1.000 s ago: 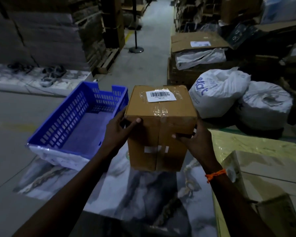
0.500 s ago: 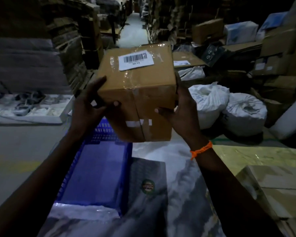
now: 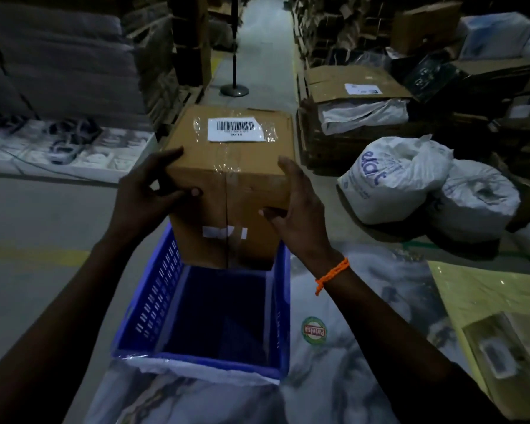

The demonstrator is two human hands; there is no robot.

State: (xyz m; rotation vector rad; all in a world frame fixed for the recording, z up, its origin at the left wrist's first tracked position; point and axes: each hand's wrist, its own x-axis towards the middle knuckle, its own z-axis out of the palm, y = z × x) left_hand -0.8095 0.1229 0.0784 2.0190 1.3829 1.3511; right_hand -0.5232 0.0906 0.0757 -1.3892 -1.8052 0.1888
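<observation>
Left grip (image 3: 141, 194) and right grip (image 3: 300, 209) clasp the box (image 3: 248, 185) from either side. The left thumb presses the near face while a finger lies along the top edge. The right fingers wrap the far right side and its thumb is tucked against the near face, so both are pinching the box rather than spread. A second ago the box was upright over the marbled sheet (image 3: 374, 289), just right of the crate (image 3: 147, 301). Half a second ago it was raised high and tilted. Now it is level again and sunk into the far end of the crate, between the two long walls, with its lower part hidden by them. I cannot tell whether its base already rests on the crate floor. The carry looks nearly finished, and what remains, by my reading, is to settle the box and let go. The near half of the crate floor shows nothing lying on it. By count, there is one box, carrying one barcode label (image 3: 234, 129) under clear tape, and one blue crate. An orange wristband (image 3: 331, 275) is on the right wrist, and one round green sticker (image 3: 314, 330) is on the sheet. Two white sacks (image 3: 395, 179) lie touching each other to the right, well apart from the crate.
</observation>
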